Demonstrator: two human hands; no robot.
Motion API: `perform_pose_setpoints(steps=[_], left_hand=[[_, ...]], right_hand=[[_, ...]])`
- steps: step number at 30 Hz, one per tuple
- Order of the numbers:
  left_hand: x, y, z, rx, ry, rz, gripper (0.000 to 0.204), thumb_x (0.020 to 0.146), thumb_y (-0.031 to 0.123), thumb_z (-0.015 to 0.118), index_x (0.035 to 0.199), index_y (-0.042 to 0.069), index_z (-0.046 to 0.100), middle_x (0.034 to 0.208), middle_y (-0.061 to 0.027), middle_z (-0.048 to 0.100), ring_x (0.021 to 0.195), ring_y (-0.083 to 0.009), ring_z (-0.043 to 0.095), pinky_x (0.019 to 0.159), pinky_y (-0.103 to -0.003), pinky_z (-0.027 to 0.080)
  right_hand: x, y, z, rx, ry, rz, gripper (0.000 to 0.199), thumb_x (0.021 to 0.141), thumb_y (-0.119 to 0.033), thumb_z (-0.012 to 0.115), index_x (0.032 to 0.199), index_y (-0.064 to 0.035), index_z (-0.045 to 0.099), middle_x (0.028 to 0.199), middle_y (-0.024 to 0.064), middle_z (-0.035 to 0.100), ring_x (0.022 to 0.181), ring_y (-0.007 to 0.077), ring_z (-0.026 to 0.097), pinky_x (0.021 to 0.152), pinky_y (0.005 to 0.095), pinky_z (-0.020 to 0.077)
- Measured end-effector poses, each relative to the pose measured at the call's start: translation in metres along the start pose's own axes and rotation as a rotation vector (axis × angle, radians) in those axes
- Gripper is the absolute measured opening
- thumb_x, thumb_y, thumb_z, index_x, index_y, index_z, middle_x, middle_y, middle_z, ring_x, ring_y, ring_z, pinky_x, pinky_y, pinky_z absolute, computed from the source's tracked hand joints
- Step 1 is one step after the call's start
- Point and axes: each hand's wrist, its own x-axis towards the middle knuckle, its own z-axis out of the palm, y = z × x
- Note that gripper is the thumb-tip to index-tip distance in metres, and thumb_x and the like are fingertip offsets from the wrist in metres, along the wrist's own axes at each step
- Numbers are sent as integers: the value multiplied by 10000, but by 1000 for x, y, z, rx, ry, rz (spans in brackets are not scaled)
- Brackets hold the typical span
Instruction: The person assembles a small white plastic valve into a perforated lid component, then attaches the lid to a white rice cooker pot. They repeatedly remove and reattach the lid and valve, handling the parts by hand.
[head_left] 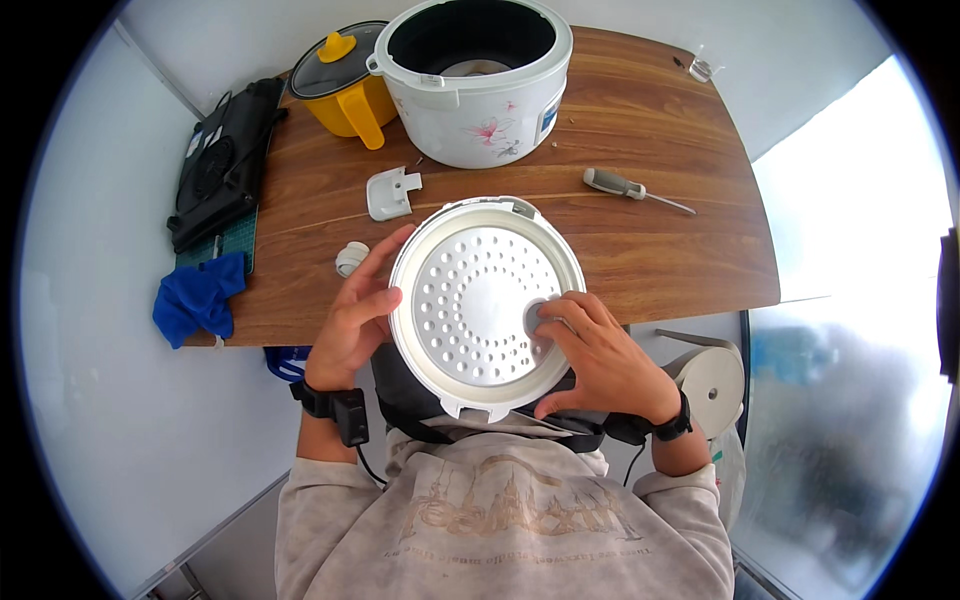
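Observation:
A round white rice cooker lid is held up over the table's front edge, its inner side facing me. A silvery metal plate with rings of small dimples or holes covers that inner side. My left hand grips the lid's left rim, fingers behind it and thumb in front. On the lower right, my right hand has bent fingertips on the plate and its thumb by the rim. A grey round spot shows under those fingertips; what it is I cannot tell. Beyond the lid stands the white rice cooker body, open at the top, with pink flowers.
A grey-handled screwdriver lies at the right. Left of the lid are a white plastic cover piece and a small white cap. A yellow pot, a black device and a blue cloth occupy the left side.

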Motion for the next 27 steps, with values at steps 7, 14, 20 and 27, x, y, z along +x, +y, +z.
perform_pose_setpoints(steps=[7,14,20,27], left_hand=[[0,0,1,16,14,3,794,855,362,724,1525,112,380,1459,-95,497,1278,-256,548,997,-389,500],[-1,5,3,-16,-19,-19,750,862,376,679,1511,152,377,1441,-82,506,1278,-248,540,981,-383,500],[2,2,7,0,30,-6,717,837,317,621,1489,146,374,1425,-98,504,1252,-248,562,947,-394,532],[4,0,10,-31,37,-13,689,817,164,562,1464,148,324,1173,-117,581,1092,-247,630,893,-411,567]], right_hand=[[0,6,4,-174,92,-55,361,725,-153,739,1042,-32,614,1176,87,555,1181,305,491,1087,466,370],[-5,-7,3,-267,200,-34,241,779,-70,650,1016,-53,610,1105,66,559,1152,278,510,1106,509,349],[-17,-8,-1,-228,176,-57,269,756,-79,678,1011,-62,594,1087,68,560,1155,279,514,1127,522,330],[-18,-19,-4,-198,272,37,449,653,-164,792,1026,-38,575,1052,104,556,1060,322,520,981,472,405]])
